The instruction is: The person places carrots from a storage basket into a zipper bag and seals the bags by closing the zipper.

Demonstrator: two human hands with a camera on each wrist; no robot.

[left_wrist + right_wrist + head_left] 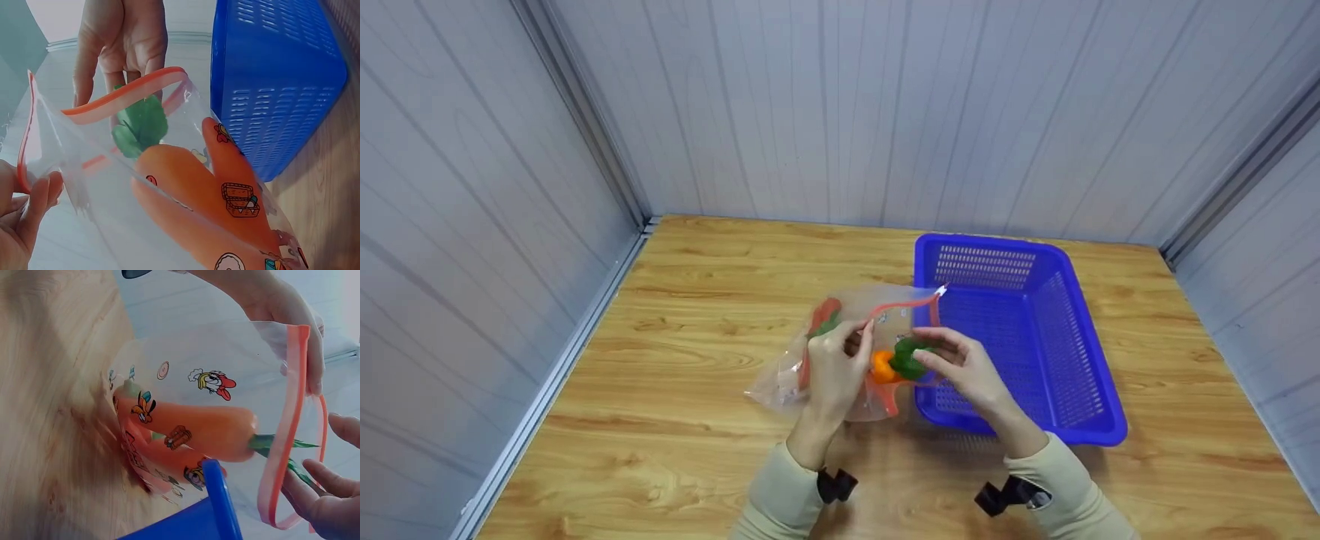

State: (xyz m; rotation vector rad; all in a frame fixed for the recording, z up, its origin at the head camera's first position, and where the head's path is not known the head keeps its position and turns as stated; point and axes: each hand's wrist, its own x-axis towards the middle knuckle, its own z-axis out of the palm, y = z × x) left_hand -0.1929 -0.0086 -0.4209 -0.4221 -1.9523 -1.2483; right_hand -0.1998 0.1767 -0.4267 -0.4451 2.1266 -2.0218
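Note:
A clear zip bag (780, 384) with an orange-red zip rim and cartoon prints holds orange carrots (208, 430). One carrot's green leaves (140, 125) stick up in the bag's mouth. My left hand (836, 371) pinches the bag's rim between thumb and fingers, keeping the mouth spread. My right hand (973, 371) is at the mouth on the other side, its fingers (332, 481) loosely extended around the leaf tips, thumb and fingers apart. In the head view, the carrot's orange top (883, 367) shows between the hands. Red and green shapes show through the bag's far left part.
A blue perforated plastic basket (1080, 300) stands right of the bag, its near left rim beside the bag and under my right hand. Both rest on a wood-grain table (690, 315). Pale panel walls (847, 112) rise behind and at both sides.

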